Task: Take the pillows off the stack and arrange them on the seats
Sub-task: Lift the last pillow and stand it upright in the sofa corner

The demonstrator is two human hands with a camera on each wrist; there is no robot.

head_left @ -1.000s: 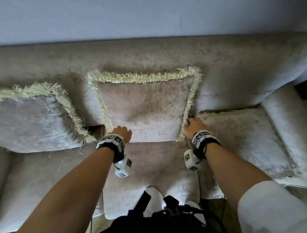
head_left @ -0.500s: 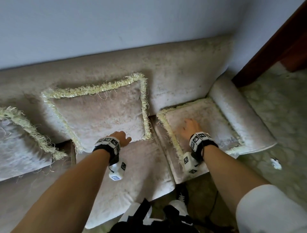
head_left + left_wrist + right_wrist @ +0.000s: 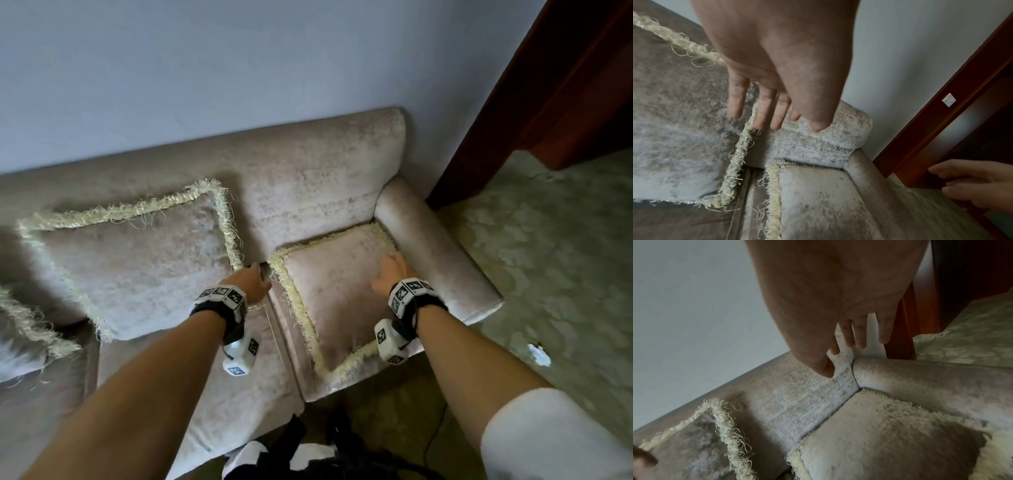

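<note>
A beige pillow with pale fringe [image 3: 137,260] leans upright against the sofa backrest [image 3: 308,178] on the middle seat. A second one [image 3: 20,329] shows at the left edge. A third pillow [image 3: 335,284] lies flat on the right seat beside the armrest. My left hand [image 3: 255,279] hovers at the gap between the upright and flat pillows, fingers straight [image 3: 764,113] and holding nothing. My right hand [image 3: 390,272] is over the flat pillow's far right part near the armrest, fingers straight [image 3: 861,340] and empty. I cannot tell whether either hand touches the fabric.
The sofa armrest [image 3: 435,253] borders the right seat. A dark wooden door frame [image 3: 548,102] stands just right of the sofa. Patterned floor [image 3: 565,257] with a small white scrap [image 3: 539,354] lies to the right. A blue-grey wall [image 3: 239,68] is behind.
The view swung to the right. Both hands left the upright pillow's lower corners and moved right; the right hand went across the flat pillow toward the armrest.
</note>
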